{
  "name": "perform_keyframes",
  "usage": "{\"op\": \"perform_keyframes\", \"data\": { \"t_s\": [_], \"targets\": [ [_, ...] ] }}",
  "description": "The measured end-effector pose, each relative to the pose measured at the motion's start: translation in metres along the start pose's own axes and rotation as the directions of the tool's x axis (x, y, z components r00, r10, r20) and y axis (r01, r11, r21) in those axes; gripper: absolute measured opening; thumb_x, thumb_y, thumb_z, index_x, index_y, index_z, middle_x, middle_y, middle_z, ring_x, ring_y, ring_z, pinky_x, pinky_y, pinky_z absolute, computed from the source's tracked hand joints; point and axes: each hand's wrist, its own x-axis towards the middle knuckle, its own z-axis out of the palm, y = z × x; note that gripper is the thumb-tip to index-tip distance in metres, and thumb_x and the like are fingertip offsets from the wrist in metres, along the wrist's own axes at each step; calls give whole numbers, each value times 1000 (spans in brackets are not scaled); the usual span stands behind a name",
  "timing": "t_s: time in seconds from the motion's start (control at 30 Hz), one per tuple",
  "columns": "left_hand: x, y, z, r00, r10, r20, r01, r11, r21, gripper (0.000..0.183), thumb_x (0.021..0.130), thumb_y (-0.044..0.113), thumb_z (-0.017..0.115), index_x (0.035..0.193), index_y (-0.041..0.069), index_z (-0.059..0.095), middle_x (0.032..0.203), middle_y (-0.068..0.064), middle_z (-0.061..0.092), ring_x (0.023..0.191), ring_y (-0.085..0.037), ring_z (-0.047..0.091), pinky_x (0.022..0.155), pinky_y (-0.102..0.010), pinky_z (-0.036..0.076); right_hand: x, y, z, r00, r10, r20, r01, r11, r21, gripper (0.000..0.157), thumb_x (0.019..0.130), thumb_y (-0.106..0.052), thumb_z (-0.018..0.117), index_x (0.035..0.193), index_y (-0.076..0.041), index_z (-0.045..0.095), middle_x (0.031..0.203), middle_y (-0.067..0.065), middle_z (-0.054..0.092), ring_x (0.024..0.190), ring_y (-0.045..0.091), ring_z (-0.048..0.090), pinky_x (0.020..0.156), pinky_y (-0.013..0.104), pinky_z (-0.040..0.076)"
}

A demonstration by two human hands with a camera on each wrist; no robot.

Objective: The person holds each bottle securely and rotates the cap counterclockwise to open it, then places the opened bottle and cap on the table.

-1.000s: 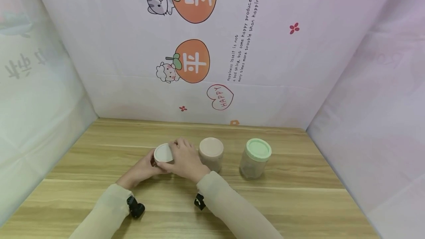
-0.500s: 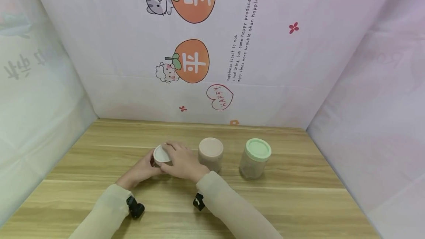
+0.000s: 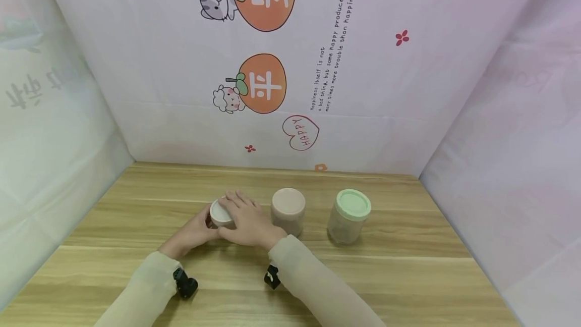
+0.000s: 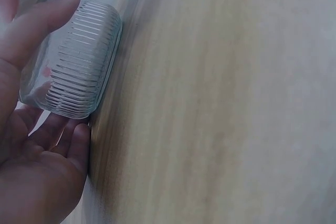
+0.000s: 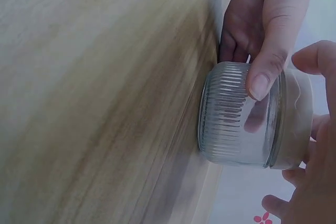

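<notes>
A ribbed clear glass jar (image 5: pixel 231 124) with a whitish lid (image 3: pixel 220 213) stands upright on the wooden table, left of the middle. My left hand (image 3: pixel 197 229) grips the jar's body, its thumb across the glass and its fingers round the far side in the left wrist view. Over the lid lies my right hand (image 3: pixel 249 223), thumb on the near side and fingers spread across the top and far side. In the right wrist view that thumb's tip is right at the lid's edge, and part of the lid is hidden behind the hand.
Just right of my right hand stands a jar with a pinkish-beige lid (image 3: pixel 288 202). Farther right is a jar with a pale green lid (image 3: pixel 353 205). White printed cloth (image 3: pixel 363 135) walls the wooden table (image 3: pixel 408 286) at the back and both sides.
My right hand has turned over the lid and shifted slightly; its fingers lie more spread and its thumb sits lower. The left hand and jar stay in place.
</notes>
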Motion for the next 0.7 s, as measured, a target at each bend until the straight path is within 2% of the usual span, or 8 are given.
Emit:
{"op": "perform_keyframes", "data": {
  "t_s": [0.17, 0.3, 0.53, 0.7],
  "targets": [
    [0, -1, 0, 1000, 5, -12, -5, 1000, -7, 96, 91, 18, 77, 159, 1, 11, 158, -27, 24, 145, -46, 21, 115, -60, 23, -1, -2, 2, 999, 15, -34, -15, 1000, -22, 71, 97, -59, 50, 156, -21, 36, 164, 7, 23, 150, 25, 18, 116, 52, 28],
    [1, -2, 0, 1000, -15, -17, 15, 1000, -8, 95, 91, 22, 78, 159, 3, 14, 157, -25, 26, 143, -44, 27, 113, -58, 29, 0, -4, 3, 993, 34, -110, -42, 997, -72, 71, 96, -64, 51, 150, -19, 45, 159, 9, 34, 145, 27, 32, 113, 49, 33],
    [1, 0, 3, 998, -56, -35, 56, 998, 10, 95, 89, 29, 79, 158, 6, 18, 154, -23, 32, 139, -42, 35, 110, -56, 35, 1, -5, 5, 971, 64, -230, -112, 973, -200, 75, 91, -72, 51, 141, -16, 55, 139, 8, 52, 123, 24, 52, 96, 43, 47],
    [0, 1, 3, 997, -72, -39, 72, 997, -2, 95, 88, 30, 80, 158, 9, 19, 155, -20, 32, 139, -41, 34, 110, -58, 33, 0, -6, 4, 956, 66, -287, -131, 968, -212, 76, 89, -75, 52, 130, -12, 62, 123, 9, 56, 106, 22, 56, 82, 38, 51]
  ]
}}
